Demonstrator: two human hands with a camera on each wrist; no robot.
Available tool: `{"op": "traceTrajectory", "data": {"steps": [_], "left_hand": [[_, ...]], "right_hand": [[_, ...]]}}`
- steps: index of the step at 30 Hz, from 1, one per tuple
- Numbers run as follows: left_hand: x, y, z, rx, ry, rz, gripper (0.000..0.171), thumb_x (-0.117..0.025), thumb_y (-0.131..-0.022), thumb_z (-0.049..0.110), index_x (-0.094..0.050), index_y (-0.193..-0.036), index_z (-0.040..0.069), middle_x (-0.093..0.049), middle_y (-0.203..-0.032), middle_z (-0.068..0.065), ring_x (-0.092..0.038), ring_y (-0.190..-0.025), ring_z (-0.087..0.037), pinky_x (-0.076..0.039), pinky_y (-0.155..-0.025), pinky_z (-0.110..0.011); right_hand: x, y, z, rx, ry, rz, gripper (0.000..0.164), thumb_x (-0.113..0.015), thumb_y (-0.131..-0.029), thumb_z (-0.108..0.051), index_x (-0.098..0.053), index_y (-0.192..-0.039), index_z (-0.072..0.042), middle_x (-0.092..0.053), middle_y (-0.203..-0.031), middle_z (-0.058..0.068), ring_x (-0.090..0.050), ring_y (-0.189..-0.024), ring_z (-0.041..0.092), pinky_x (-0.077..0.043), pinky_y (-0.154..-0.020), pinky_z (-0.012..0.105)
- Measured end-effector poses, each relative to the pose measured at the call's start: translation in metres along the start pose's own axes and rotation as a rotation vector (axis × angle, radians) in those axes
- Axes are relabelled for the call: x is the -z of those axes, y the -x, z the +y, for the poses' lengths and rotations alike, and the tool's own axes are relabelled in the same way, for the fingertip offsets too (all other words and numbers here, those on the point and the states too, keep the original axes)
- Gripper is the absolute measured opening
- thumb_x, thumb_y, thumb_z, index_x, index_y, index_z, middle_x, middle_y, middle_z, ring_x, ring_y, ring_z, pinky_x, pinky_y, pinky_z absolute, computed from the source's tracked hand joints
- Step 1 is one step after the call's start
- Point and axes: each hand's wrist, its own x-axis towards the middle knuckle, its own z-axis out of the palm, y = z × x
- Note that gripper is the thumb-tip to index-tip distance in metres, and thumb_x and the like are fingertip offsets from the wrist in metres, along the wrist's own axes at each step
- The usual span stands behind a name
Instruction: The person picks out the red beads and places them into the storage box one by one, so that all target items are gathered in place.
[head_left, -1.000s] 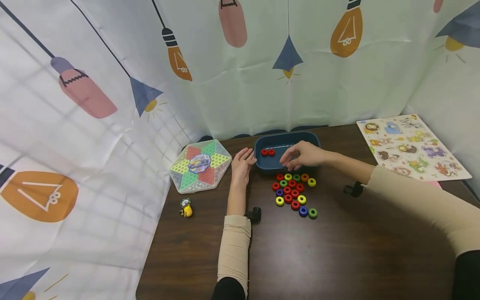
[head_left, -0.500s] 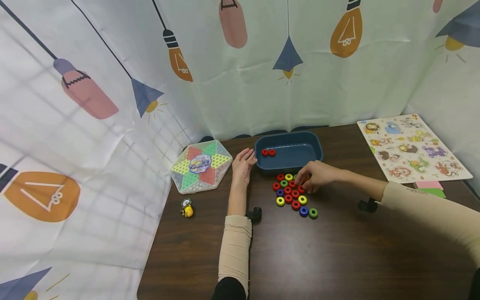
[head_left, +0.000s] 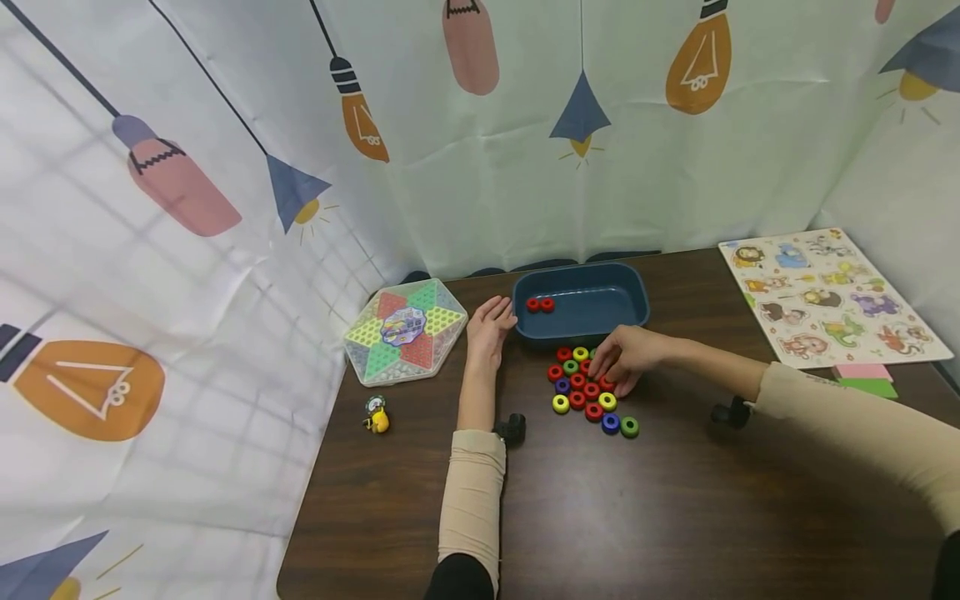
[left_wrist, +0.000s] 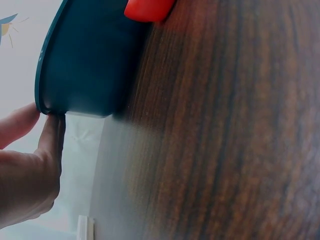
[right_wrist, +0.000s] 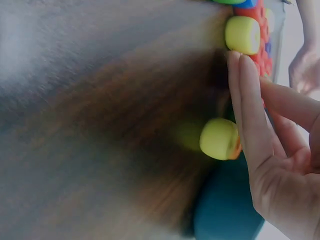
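Right hand down among the rings, left hand at the tray

The right hand (head_left: 632,354) bends over the near side of the tray, its fingertips lowered into a cluster of coloured rings on the table (head_left: 675,500). A red ring (head_left: 606,383) shows right at those fingertips; whether they have hold of it I cannot tell, as the hand hides the contact. Most of the red rings (head_left: 592,392) lie just to the left of the grip, with a purple ring (head_left: 562,386) at their far left. Nearer the body from the right hand lie a blue ring (head_left: 611,423) and, beside it, a green ring (head_left: 629,427). In the right wrist view, a yellow ring (right_wrist: 242,35) sits just past the fingertips.

The left hand (head_left: 489,329) is relaxed, not clenched, its fingers touching the end of the dark blue tray (head_left: 600,308). Inside the tray, to the right of that hand, two red rings (head_left: 547,305) rest side by side.

Just left of the left hand lies a hexagonal game box (head_left: 400,329); nearer the body from it is a small yellow figure (head_left: 380,422). Well to the right of the right hand are an animal picture board (head_left: 834,300), a pink pad (head_left: 862,372) and a green pad (head_left: 870,387).
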Motion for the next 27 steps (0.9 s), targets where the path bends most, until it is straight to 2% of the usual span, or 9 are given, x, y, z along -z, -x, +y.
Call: {"op": "traceTrajectory", "data": {"steps": [9, 13, 16, 21, 27], "left_hand": [[0.001, -0.001, -0.001, 0.017, 0.002, 0.011, 0.066, -0.058, -0.081, -0.023, -0.043, -0.142, -0.003, -0.054, -0.138, -0.020, -0.056, -0.125, -0.024, -0.055, -0.086, -0.025], [0.000, 0.001, 0.000, 0.011, 0.000, 0.013, 0.067, -0.058, -0.080, -0.024, -0.042, -0.142, -0.004, -0.055, -0.137, -0.020, -0.056, -0.125, -0.024, -0.055, -0.088, -0.027], [0.000, 0.003, 0.002, 0.010, 0.000, 0.017, 0.067, -0.058, -0.080, -0.024, -0.044, -0.141, -0.003, -0.056, -0.136, -0.020, -0.057, -0.124, -0.023, -0.055, -0.088, -0.027], [0.001, 0.001, 0.001, 0.003, 0.010, 0.022, 0.065, -0.057, -0.079, -0.024, -0.046, -0.139, -0.003, -0.055, -0.136, -0.020, -0.057, -0.123, -0.024, -0.055, -0.087, -0.027], [0.000, 0.002, 0.001, 0.007, 0.008, 0.021, 0.061, -0.059, -0.080, -0.024, -0.050, -0.136, 0.000, -0.055, -0.137, -0.021, -0.058, -0.123, -0.024, -0.056, -0.086, -0.027]], "right_hand": [[0.030, -0.004, -0.035, -0.009, -0.069, -0.080, 0.034, -0.063, -0.089, 0.007, -0.062, -0.123, 0.007, -0.065, -0.119, 0.026, -0.071, -0.086, 0.040, -0.058, -0.077, 0.050], [0.048, -0.015, -0.056, -0.003, -0.085, -0.053, 0.034, -0.063, -0.090, 0.006, -0.062, -0.124, 0.005, -0.064, -0.122, 0.025, -0.070, -0.091, 0.041, -0.057, -0.080, 0.050], [0.059, -0.028, -0.067, 0.011, -0.055, -0.007, 0.030, -0.062, -0.091, 0.005, -0.065, -0.121, 0.002, -0.065, -0.121, 0.023, -0.070, -0.092, 0.040, -0.056, -0.082, 0.050], [0.071, -0.057, -0.069, 0.011, -0.005, 0.042, 0.031, -0.059, -0.092, 0.006, -0.063, -0.122, 0.004, -0.060, -0.126, 0.029, -0.069, -0.094, 0.039, -0.056, -0.085, 0.050], [0.079, -0.087, -0.056, -0.043, -0.018, 0.104, 0.037, -0.057, -0.091, 0.009, -0.057, -0.128, 0.009, -0.061, -0.124, 0.027, -0.070, -0.093, 0.039, -0.056, -0.085, 0.049]]}}
